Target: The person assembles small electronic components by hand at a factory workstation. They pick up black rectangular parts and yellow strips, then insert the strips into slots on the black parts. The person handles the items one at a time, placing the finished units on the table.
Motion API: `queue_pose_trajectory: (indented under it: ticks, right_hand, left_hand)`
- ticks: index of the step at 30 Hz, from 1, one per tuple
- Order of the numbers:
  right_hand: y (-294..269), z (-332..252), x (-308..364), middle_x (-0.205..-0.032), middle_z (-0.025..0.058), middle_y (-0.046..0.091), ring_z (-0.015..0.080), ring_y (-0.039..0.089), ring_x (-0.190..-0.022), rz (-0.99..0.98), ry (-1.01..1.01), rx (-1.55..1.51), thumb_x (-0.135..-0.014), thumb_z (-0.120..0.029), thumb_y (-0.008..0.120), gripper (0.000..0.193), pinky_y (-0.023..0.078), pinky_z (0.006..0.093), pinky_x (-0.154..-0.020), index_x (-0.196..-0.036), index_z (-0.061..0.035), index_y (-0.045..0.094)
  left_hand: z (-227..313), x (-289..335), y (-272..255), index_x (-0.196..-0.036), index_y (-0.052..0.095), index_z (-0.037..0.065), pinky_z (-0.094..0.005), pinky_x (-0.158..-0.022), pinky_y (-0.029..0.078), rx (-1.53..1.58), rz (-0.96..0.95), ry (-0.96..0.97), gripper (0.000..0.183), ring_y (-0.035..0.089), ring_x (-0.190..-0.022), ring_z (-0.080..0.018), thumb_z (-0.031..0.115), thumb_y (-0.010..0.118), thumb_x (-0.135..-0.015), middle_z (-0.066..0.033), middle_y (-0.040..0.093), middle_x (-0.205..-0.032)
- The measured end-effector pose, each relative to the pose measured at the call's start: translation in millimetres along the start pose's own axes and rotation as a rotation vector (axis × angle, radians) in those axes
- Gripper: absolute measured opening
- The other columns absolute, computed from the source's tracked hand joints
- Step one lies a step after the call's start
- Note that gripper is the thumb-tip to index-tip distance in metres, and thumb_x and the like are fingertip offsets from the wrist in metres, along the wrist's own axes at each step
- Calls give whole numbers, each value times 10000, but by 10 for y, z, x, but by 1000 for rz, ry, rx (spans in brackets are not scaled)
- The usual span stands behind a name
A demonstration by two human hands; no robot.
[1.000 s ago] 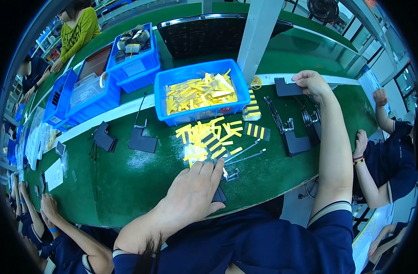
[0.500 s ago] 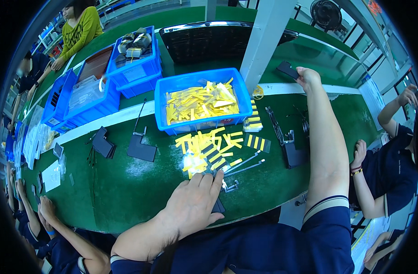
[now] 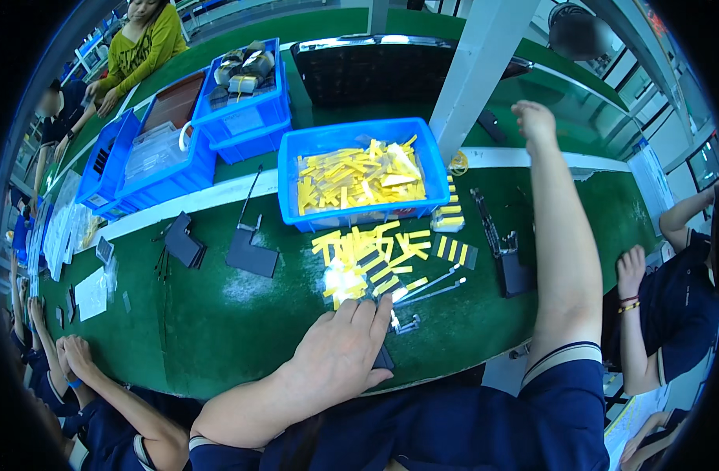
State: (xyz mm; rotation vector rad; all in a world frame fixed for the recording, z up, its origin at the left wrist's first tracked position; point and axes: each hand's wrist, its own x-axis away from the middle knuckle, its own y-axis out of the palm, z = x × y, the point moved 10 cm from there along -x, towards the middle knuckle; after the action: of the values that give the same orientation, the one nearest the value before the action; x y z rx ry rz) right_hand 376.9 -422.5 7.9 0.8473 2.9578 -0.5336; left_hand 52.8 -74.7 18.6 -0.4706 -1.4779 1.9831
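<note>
My left hand [image 3: 340, 345] rests on the green table with fingers stretched forward and thumb apart, at the near edge of a pile of yellow strips [image 3: 352, 251]. A small dark flat piece [image 3: 384, 359] shows partly beneath its thumb side. Reaching far to the right, my right hand [image 3: 537, 125] has loosely bent fingers and nothing visible in them. Just left of it, a black block [image 3: 491, 124] lies on the far green surface, partly behind the post. Below my right forearm's left side sits a stack of black pieces [image 3: 516, 275] with thin cables.
A blue bin [image 3: 285, 184] of yellow strips stands ahead, other blue bins [image 3: 206, 177] at far left. A grey post [image 3: 477, 71] rises beside a black panel [image 3: 375, 71]. Black L-shaped pieces [image 3: 252, 251] lie left. Co-workers sit on both sides.
My right hand has let go of the black block, which now lies on the far surface, and has moved slightly up and away from it. My left hand stays nearly in place.
</note>
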Motion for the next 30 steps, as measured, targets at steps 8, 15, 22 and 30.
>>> queue_pose_trajectory:
  ticks: [8, 15, 22, 30]
  right_hand:
    - [419, -1371, 2476, -680, 64, 603, 96, 529, -623, -651, -649, 299, -788, -111, 640, 147, 435, 255, -579, -840, 26, 649]
    - [714, -1264, 3034, -725, 163, 626, 322, 624, -711, -659, -853, 646, -749, -105, 627, 106, 493, 413, -664, -719, -4, 624]
    - [822, -1014, 3088, -728, 159, 626, 325, 623, -723, -769, -835, 735, -755, -102, 601, 107, 493, 428, -682, -704, -10, 622]
    - [1168, -795, 3537, -869, 151, 608, 306, 614, -815, -847, -742, 769, -705, -221, 718, 260, 494, 406, -699, -813, -3, 627]
  left_hand:
    - [-94, 49, 14, -1168, 486, -102, -337, -812, 475, 65, 82, -79, 841, 520, -956, -287, 397, 802, -569, -163, 498, -1034]
    - [-87, 12, 61, -1162, 499, -90, -340, -836, 468, -2, 13, -95, 842, 523, -986, -283, 470, 772, -595, -154, 511, -1049]
    - [-73, 16, 72, -1149, 512, -86, -335, -820, 473, -20, 10, -95, 832, 527, -983, -268, 502, 751, -610, -148, 522, -1038]
    - [-46, 24, 2, -1080, 536, -71, -302, -694, 492, -46, 125, -27, 730, 532, -897, -212, 451, 758, -620, -111, 533, -954]
